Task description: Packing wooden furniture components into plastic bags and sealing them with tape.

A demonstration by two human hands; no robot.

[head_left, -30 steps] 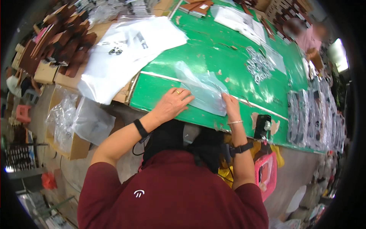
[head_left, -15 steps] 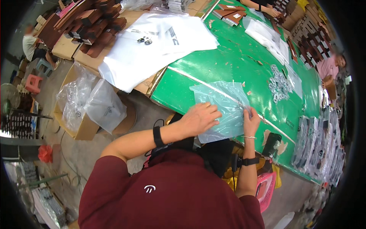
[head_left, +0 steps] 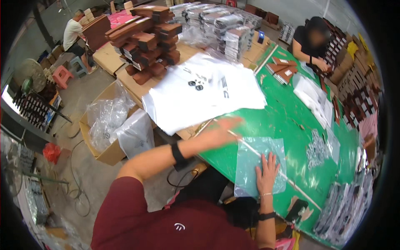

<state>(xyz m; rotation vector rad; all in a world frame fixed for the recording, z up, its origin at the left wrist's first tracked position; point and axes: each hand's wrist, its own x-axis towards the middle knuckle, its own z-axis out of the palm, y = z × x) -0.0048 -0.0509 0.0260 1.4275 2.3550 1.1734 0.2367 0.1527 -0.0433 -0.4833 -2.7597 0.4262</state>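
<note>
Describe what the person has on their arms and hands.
Both forearms are bare below short dark red sleeves. The left hand is blurred and has a black band on that forearm. The right hand has a thin bracelet at the wrist and a black watch-like strap just behind it. No gloves.

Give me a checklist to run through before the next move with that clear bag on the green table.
1. Right hand flat on the clear bag: ok.
2. Bag lying on the green table, lower edge hanging past the table's near edge: not ok.
3. Left hand free, holding nothing: ok, though blurred.
4. Left hand over the white sheets: not ok, it hovers beside them.
5. Bag mouth open: cannot tell.
</note>
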